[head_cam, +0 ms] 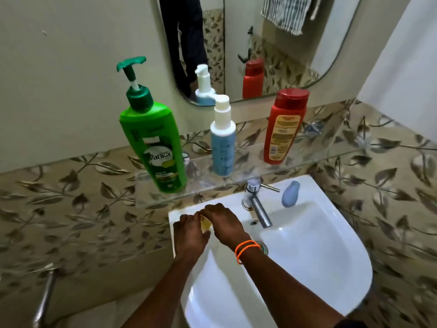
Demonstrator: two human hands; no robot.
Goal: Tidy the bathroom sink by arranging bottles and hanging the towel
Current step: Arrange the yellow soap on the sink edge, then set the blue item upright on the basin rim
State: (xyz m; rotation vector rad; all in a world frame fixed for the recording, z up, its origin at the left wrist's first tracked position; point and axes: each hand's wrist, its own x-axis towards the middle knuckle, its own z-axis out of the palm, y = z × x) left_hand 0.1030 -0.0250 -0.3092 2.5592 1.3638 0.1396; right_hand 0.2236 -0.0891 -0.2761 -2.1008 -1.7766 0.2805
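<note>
Now left hand and right hand both curled round a small yellow thing | at sink back-left rim | three bottles upright on glass shelf | basin right side open

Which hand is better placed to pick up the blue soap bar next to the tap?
Right, probably. The blue soap bar lies on the sink rim right of the tap. The right hand is nearer; the left hand would have to cross over it.
</note>
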